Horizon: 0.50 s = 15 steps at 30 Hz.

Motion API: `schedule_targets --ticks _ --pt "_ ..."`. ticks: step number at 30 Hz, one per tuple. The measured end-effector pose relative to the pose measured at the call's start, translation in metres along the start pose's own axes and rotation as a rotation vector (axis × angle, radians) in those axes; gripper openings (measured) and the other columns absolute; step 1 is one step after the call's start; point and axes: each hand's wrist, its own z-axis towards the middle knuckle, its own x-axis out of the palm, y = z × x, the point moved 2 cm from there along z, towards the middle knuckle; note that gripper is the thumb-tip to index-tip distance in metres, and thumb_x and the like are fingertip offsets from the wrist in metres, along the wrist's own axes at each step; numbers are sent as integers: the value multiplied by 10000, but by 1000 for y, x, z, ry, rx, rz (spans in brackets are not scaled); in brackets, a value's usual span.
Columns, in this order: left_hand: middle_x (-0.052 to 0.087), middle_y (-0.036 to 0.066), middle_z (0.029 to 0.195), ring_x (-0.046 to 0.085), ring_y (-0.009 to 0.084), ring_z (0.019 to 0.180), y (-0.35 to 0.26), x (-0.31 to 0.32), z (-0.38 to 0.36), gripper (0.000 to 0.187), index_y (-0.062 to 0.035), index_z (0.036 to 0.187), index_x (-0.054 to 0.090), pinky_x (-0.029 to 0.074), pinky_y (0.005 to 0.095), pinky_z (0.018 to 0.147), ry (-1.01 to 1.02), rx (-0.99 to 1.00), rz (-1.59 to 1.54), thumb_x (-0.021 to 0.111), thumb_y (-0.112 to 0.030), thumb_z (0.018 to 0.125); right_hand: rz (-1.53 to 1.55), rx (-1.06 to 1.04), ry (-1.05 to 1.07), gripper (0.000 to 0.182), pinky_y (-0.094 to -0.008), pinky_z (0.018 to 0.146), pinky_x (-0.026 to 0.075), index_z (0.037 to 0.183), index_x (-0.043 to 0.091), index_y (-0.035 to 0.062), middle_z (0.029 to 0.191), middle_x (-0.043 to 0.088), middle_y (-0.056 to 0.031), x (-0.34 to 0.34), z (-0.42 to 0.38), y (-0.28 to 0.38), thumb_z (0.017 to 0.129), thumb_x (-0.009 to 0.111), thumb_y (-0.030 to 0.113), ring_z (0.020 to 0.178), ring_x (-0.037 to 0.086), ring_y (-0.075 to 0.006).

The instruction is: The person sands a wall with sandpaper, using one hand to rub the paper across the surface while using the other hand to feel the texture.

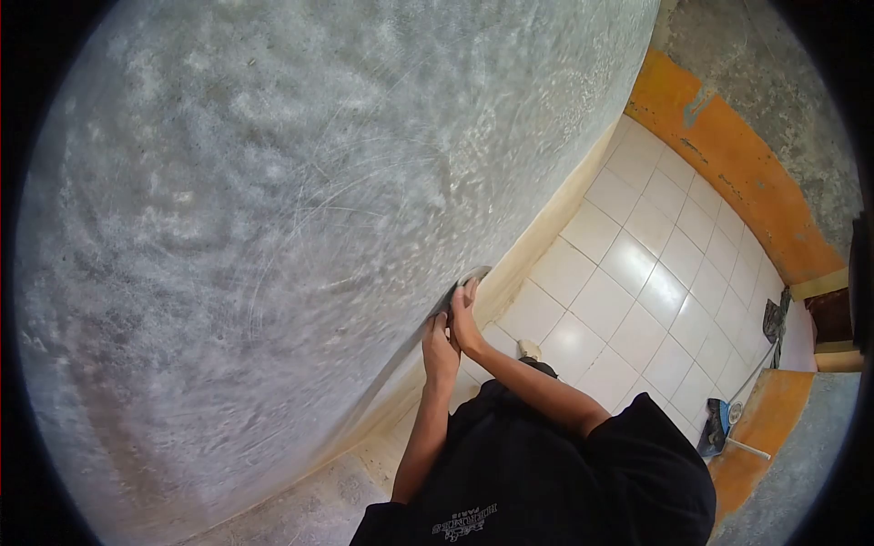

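Both hands are at the lower edge of a grey, mottled wall [300, 200], close together. My left hand [440, 344] is nearest the wall's lower edge, its fingertips against a dark, thin object whose shape is mostly hidden. Just above and to the right, my right hand [465, 314] reaches up, its fingers pressed on a greyish rounded piece [474, 274] that lies against the wall. What my left fingers hold, if anything, is too small to make out.
White floor tiles [628, 264] lie to the right, beside a pale ledge [555, 214]. An orange band [737, 164] runs along the far wall. A blue-and-black dustpan [716, 426] sits at the lower right. A small pale lump [529, 348] is near my right forearm.
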Motion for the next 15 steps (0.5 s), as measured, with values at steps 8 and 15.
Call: schedule_targets --ticks 8,15 --pt "587 240 1130 576 377 1057 16 7 -17 342 41 1205 561 484 384 854 -8 56 -104 537 -43 875 -103 -373 -89 741 -428 1140 -34 1466 -84 -11 1516 -181 -256 -8 19 58 998 184 498 1414 -160 -373" --pt "618 221 1109 597 367 1025 83 5 -82 308 7 1185 591 467 388 892 4 -34 -32 528 -131 916 -276 -818 -135 769 -500 1135 62 1470 53 -40 1509 -50 -325 -4 31 126 934 488 299 1402 -23 -482"
